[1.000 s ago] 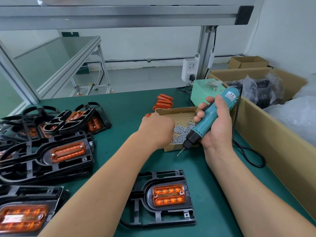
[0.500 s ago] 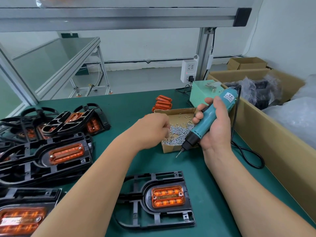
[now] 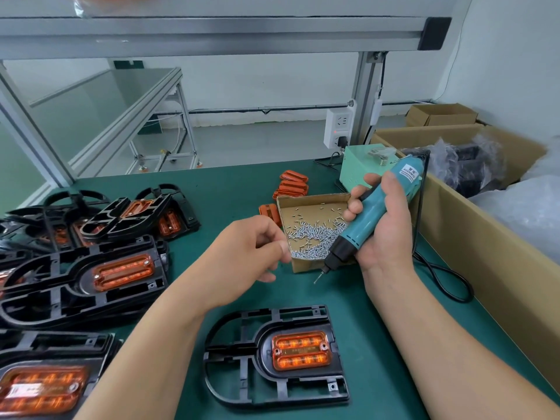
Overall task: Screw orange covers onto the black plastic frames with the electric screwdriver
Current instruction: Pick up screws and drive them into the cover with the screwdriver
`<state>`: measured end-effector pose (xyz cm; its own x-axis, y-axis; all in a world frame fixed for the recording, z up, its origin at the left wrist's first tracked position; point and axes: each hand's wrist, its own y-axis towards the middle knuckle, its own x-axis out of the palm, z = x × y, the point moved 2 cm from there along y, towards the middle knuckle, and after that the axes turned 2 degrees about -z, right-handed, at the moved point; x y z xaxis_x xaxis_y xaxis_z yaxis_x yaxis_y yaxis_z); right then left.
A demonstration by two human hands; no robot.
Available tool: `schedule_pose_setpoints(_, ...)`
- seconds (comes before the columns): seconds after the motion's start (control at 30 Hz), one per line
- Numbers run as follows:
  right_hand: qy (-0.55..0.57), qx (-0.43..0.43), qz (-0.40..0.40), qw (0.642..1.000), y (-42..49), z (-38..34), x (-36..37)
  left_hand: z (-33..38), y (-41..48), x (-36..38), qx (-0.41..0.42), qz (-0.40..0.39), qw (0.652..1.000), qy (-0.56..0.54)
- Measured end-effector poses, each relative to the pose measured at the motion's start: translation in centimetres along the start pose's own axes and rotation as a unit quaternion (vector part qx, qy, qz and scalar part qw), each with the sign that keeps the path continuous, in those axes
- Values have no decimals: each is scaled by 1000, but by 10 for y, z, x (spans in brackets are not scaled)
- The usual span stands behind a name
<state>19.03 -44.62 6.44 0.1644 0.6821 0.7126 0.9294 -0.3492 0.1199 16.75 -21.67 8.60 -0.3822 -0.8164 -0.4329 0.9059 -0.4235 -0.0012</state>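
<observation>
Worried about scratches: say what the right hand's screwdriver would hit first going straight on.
Held by the right hand, the screwdriver aims down-left at bare green mat, probably before the black frame.

Both bare forearms reach forward. The left hand hovers with its fingers curled and the thumb tip against the forefinger. The right hand wraps round the screwdriver, holding it tilted tip-down.
</observation>
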Motion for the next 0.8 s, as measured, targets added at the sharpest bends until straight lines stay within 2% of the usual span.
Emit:
schedule_pose_setpoints(0.23, 15, 9, -17, 1000, -4, 3, 5, -12, -11, 5, -8, -19, 999, -46)
schedule_pose_setpoints(0.43, 31, -10, -9, 999, -6, 0, 9, -12, -10, 18, -4, -63, 998, -22)
schedule_pose_setpoints(0.8, 45, -28, 1, 999, -9, -5, 11, -13, -11, 23, 9, -90, 995, -36)
